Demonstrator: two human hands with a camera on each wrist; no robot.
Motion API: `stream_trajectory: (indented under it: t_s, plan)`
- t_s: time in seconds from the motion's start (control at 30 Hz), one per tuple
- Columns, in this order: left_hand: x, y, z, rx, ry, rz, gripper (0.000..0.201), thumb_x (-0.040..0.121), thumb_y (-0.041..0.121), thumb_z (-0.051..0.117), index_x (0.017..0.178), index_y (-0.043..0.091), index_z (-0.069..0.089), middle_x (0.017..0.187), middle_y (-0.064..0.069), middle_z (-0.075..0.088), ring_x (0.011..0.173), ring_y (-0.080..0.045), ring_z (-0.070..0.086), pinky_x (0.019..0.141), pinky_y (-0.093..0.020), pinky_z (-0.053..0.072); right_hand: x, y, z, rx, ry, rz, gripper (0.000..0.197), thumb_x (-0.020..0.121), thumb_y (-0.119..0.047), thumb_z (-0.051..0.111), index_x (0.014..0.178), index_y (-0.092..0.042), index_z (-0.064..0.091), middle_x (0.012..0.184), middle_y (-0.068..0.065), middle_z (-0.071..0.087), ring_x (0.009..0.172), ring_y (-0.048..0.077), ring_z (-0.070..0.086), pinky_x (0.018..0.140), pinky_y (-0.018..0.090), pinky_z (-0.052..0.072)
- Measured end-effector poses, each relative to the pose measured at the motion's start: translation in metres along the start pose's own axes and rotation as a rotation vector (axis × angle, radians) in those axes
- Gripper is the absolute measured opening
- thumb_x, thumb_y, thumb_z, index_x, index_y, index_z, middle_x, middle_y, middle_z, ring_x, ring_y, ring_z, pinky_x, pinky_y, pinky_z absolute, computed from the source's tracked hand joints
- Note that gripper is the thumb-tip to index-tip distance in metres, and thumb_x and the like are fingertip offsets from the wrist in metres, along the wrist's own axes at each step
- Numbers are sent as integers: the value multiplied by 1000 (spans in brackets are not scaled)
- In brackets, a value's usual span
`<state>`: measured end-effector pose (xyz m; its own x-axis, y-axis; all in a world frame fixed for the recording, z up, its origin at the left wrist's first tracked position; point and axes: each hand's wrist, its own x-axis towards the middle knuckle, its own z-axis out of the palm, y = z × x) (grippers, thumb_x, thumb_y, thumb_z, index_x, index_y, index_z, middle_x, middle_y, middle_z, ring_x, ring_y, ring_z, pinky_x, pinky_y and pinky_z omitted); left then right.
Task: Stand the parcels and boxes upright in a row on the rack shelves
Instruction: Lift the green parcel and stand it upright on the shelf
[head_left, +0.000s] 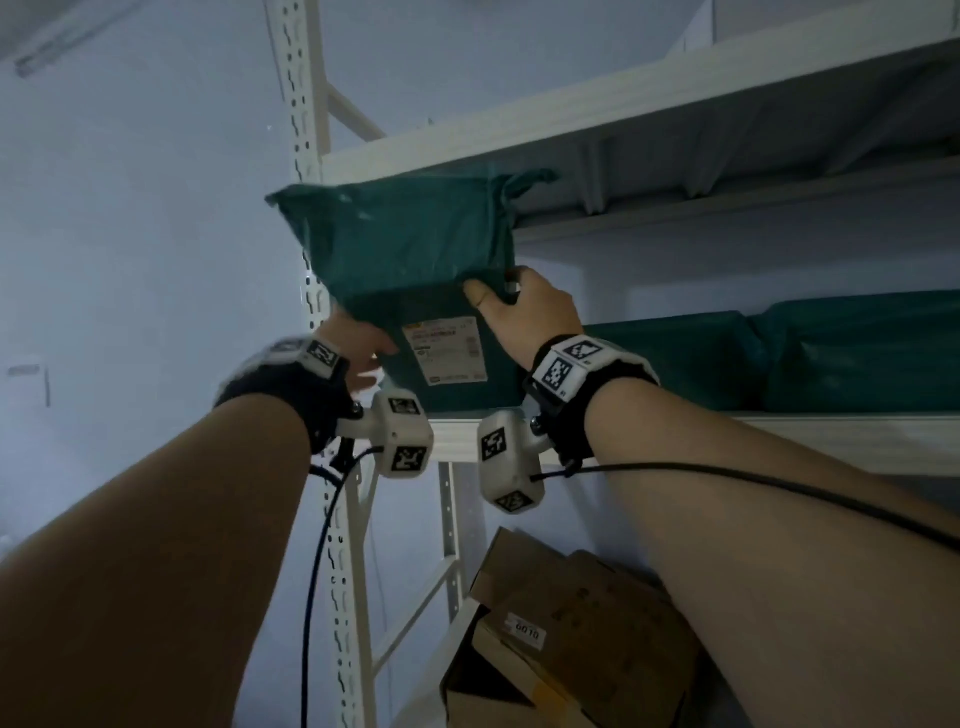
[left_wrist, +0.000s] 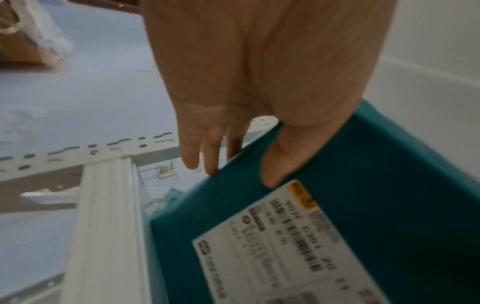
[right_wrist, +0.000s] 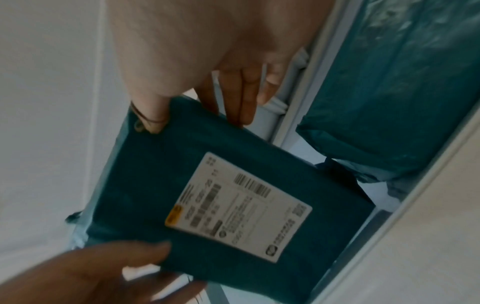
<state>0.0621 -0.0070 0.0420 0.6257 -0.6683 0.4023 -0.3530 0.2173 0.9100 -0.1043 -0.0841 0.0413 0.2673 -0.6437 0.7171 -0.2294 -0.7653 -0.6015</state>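
A teal plastic parcel (head_left: 410, 260) with a white shipping label (head_left: 448, 351) stands at the left end of the upper rack shelf (head_left: 779, 441), its top bulging out past the shelf above. My left hand (head_left: 363, 353) grips its left side, thumb on the labelled face (left_wrist: 275, 162) and fingers behind. My right hand (head_left: 524, 312) grips the right side, thumb on the front (right_wrist: 153, 115), fingers round the back edge. In the right wrist view the same parcel (right_wrist: 182, 174) shows its label (right_wrist: 239, 207), with the left hand (right_wrist: 109, 269) at its lower corner.
More teal parcels (head_left: 810, 353) stand in a row to the right on the same shelf. Brown cardboard boxes (head_left: 571, 634) lie tilted on the shelf below. A white slotted upright (head_left: 306, 104) bounds the rack on the left. Cables trail from both wrists.
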Motion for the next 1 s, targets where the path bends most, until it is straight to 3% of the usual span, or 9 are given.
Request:
stream_trajectory:
  t_s: [0.17, 0.27, 0.37, 0.43, 0.5, 0.63, 0.77, 0.9, 1.0]
  plan:
    - [-4, -20, 9, 33, 198, 118, 52, 85, 15, 64, 133, 13, 44, 127, -14, 61, 113, -31, 60, 95, -44, 47, 0, -5, 13, 74, 34, -11, 65, 84, -63, 45, 132, -19, 47, 128, 11, 56, 115, 31, 56, 97, 43, 46]
    - [-6, -15, 8, 64, 287, 157, 39, 94, 32, 51, 122, 6, 58, 105, -5, 62, 95, -23, 59, 81, -28, 43, 6, -7, 9, 238, 32, -11, 51, 91, -50, 46, 136, -25, 42, 132, 13, 45, 114, 30, 53, 92, 31, 42]
    - [-10, -3, 8, 26, 336, 225, 40, 94, 36, 47, 117, 6, 59, 96, -2, 58, 83, -19, 54, 73, -26, 42, 7, -12, 9, 328, 17, -26, 58, 89, -44, 50, 143, -34, 33, 134, 9, 38, 112, 23, 51, 93, 25, 37]
    - [-8, 4, 9, -13, 357, 246, 36, 93, 38, 48, 113, 9, 59, 93, 0, 61, 76, -16, 55, 62, -19, 42, 7, -14, 12, 310, 22, -55, 67, 82, -45, 53, 144, -39, 29, 134, 4, 46, 112, 20, 54, 102, 30, 41]
    - [-6, 9, 9, -19, 395, 243, 33, 92, 40, 48, 107, 12, 58, 89, 2, 62, 68, -10, 54, 55, -17, 38, 8, -12, 10, 274, 31, -55, 66, 82, -37, 55, 144, -39, 32, 125, 1, 57, 109, 18, 58, 100, 31, 46]
    - [-1, 11, 9, -87, 430, 151, 53, 87, 48, 52, 125, 11, 54, 118, -6, 63, 97, -23, 60, 82, -29, 45, 10, -3, -2, 248, 80, 33, 47, 87, -35, 57, 133, -29, 49, 113, 0, 69, 101, 21, 65, 90, 29, 51]
    - [6, 2, 9, -93, 329, 72, 47, 87, 39, 57, 121, 8, 57, 108, -5, 63, 93, -23, 58, 84, -32, 48, 13, 9, 0, 165, -35, 120, 46, 89, -43, 54, 127, -17, 55, 125, 4, 63, 112, 25, 60, 87, 24, 43]
    - [12, -12, 16, -78, 115, 2, 54, 80, 14, 65, 131, 17, 48, 121, -5, 64, 105, -29, 63, 96, -47, 51, 15, 23, 9, 179, -150, 189, 53, 86, -42, 56, 133, -17, 47, 122, 1, 59, 111, 26, 59, 97, 36, 49]
    - [23, -30, 19, 12, 44, -52, 61, 75, 15, 70, 130, 24, 44, 123, -4, 62, 109, -31, 61, 97, -52, 49, 20, 31, 14, 168, -191, 251, 63, 83, -45, 58, 137, -18, 41, 128, 5, 58, 109, 29, 61, 95, 44, 52]
